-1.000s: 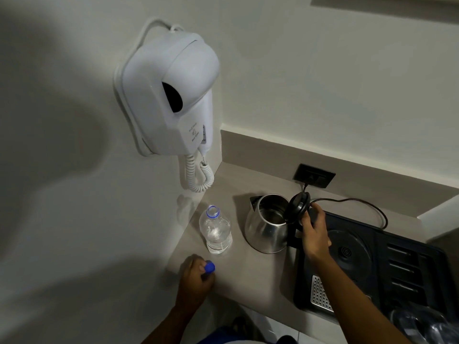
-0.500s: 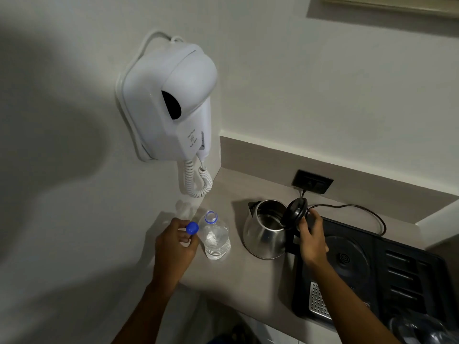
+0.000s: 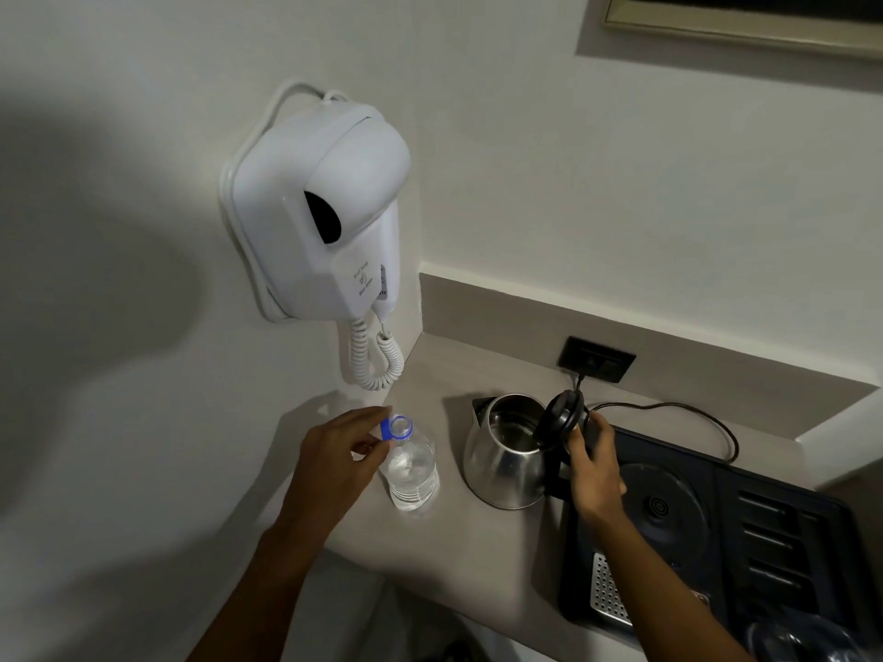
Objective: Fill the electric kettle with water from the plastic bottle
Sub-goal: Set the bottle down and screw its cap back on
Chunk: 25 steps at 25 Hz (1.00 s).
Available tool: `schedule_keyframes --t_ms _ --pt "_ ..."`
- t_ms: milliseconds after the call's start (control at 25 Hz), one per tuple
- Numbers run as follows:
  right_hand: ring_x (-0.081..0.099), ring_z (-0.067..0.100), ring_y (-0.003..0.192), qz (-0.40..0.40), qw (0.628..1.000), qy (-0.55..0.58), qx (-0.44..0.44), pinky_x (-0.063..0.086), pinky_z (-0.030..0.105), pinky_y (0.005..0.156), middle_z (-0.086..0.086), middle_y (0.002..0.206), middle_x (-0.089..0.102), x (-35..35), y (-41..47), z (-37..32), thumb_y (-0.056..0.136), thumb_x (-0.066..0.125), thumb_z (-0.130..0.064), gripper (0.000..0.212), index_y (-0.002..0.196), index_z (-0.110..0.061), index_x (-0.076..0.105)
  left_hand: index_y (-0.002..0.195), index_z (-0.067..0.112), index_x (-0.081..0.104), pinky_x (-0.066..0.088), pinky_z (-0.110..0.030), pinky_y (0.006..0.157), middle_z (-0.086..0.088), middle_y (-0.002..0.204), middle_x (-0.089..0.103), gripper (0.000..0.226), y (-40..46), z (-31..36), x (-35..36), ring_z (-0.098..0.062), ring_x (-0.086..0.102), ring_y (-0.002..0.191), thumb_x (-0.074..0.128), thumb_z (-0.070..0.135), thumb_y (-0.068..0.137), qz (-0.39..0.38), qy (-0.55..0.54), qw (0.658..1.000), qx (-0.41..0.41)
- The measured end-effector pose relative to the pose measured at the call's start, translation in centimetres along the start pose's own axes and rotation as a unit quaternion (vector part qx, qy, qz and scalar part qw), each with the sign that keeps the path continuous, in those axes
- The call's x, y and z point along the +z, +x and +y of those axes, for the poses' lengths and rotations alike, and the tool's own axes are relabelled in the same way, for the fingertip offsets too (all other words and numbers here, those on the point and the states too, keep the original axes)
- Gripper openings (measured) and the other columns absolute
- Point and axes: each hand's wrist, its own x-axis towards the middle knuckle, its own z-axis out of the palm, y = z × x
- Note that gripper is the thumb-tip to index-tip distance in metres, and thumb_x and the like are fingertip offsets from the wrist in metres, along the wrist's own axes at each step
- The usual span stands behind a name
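A clear plastic bottle (image 3: 412, 465) stands upright on the beige counter (image 3: 458, 547), its mouth uncovered, with a blue ring at the neck. My left hand (image 3: 341, 453) pinches the blue cap (image 3: 385, 429) right beside the bottle's mouth. To the right sits the steel electric kettle (image 3: 504, 453), off its base, with its black lid (image 3: 560, 415) tipped up. My right hand (image 3: 595, 463) grips the kettle's black handle. Some water glints inside the kettle.
A white wall-mounted hair dryer (image 3: 325, 217) with a coiled cord (image 3: 375, 360) hangs just above the bottle. A black tray (image 3: 774, 532) with the round kettle base (image 3: 662, 508) lies at right. A black cable (image 3: 688, 413) runs to the wall socket (image 3: 597, 359).
My left hand rose from the counter's front edge with the blue cap and brought it to the bottle's mouth. My right hand kept its hold on the kettle handle.
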Motion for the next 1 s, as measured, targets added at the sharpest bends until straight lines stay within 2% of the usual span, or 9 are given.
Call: schedule_keyframes --t_ms 80,160,240,360,440,600,800,920,1000 --pt "0.035 0.032 0.146 0.001 1.000 0.000 -0.001 0.007 0.054 0.118 0.005 0.159 0.041 0.0 0.1 0.2 0.075 0.036 -0.077 0.089 0.152 -0.032 0.031 0.109 0.011 0.071 0.057 -0.023 0.066 0.001 0.095 0.075 0.041 0.2 0.1 0.0 -0.008 0.067 0.066 0.085 0.010 0.071 -0.012 -0.020 1.000 0.008" --pt "0.036 0.031 0.146 0.004 1.000 0.005 -0.005 0.010 0.056 0.120 0.005 0.158 0.042 0.1 0.1 0.2 0.072 0.036 -0.080 0.093 0.151 -0.032 0.032 0.109 0.013 0.071 0.052 -0.013 0.066 0.005 0.091 0.074 0.041 0.4 0.4 0.0 -0.006 0.065 0.068 0.086 0.015 0.071 -0.008 -0.005 1.000 0.003" --pt "0.038 0.030 0.145 0.002 1.000 0.008 -0.006 0.013 0.056 0.120 0.005 0.157 0.043 0.1 0.1 0.1 0.068 0.035 -0.083 0.098 0.152 -0.031 0.032 0.105 0.016 0.073 0.046 -0.010 0.068 0.007 0.089 0.074 0.035 0.7 0.5 -0.1 -0.003 0.063 0.070 0.083 0.030 0.075 0.002 0.037 0.999 0.003" --pt "0.038 0.030 0.144 0.010 1.000 0.000 -0.004 0.011 0.054 0.118 0.005 0.157 0.044 0.1 0.0 0.0 0.068 0.033 -0.084 0.099 0.152 -0.031 0.032 0.103 0.017 0.074 0.051 -0.025 0.074 0.003 0.093 0.074 0.042 1.2 0.5 0.3 -0.010 0.064 0.080 0.060 0.049 0.080 -0.023 0.101 0.994 0.034" --pt "0.037 0.030 0.144 0.012 1.000 -0.005 0.002 0.011 0.052 0.117 0.005 0.157 0.043 0.2 0.0 -0.1 0.069 0.033 -0.083 0.098 0.152 -0.032 0.032 0.100 0.016 0.075 0.049 -0.027 0.070 0.001 0.091 0.073 0.042 1.6 0.7 0.7 -0.018 0.065 0.080 0.057 0.048 0.080 -0.028 0.141 0.988 0.050" --pt "0.037 0.029 0.145 0.011 1.000 0.000 -0.003 0.012 0.053 0.118 0.005 0.157 0.044 0.2 0.0 0.0 0.068 0.033 -0.089 0.101 0.151 -0.033 0.032 0.089 0.016 0.075 0.043 -0.027 0.064 -0.001 0.085 0.069 0.031 1.9 0.9 0.9 -0.023 0.061 0.073 0.067 0.043 0.076 -0.015 0.168 0.985 0.048" --pt "0.038 0.029 0.144 0.016 1.000 -0.010 0.004 0.011 0.050 0.116 0.004 0.157 0.044 0.2 -0.3 -0.4 0.071 0.032 -0.081 0.094 0.151 -0.032 0.033 0.072 0.013 0.069 0.030 -0.012 0.056 0.000 0.070 0.060 0.029 2.5 1.0 0.9 -0.016 0.056 0.057 0.088 0.034 0.066 -0.016 0.159 0.987 0.019" --pt "0.039 0.030 0.143 0.011 1.000 -0.003 0.002 0.012 0.050 0.115 0.004 0.157 0.044 0.2 -0.3 -0.2 0.070 0.032 -0.084 0.095 0.151 -0.034 0.033 0.087 0.013 0.073 0.042 -0.020 0.063 -0.001 0.082 0.061 0.018 2.6 1.3 0.9 -0.018 0.059 0.069 0.083 0.023 0.075 -0.051 0.118 0.990 0.056" --pt "0.039 0.029 0.143 0.011 1.000 0.001 0.004 0.014 0.051 0.116 0.004 0.157 0.043 0.3 -0.1 -0.1 0.069 0.033 -0.084 0.097 0.151 -0.033 0.033 0.102 0.012 0.073 0.047 -0.026 0.073 0.003 0.091 0.059 0.022 2.5 1.0 0.6 -0.017 0.059 0.082 0.071 0.023 0.083 -0.090 0.089 0.989 0.078"
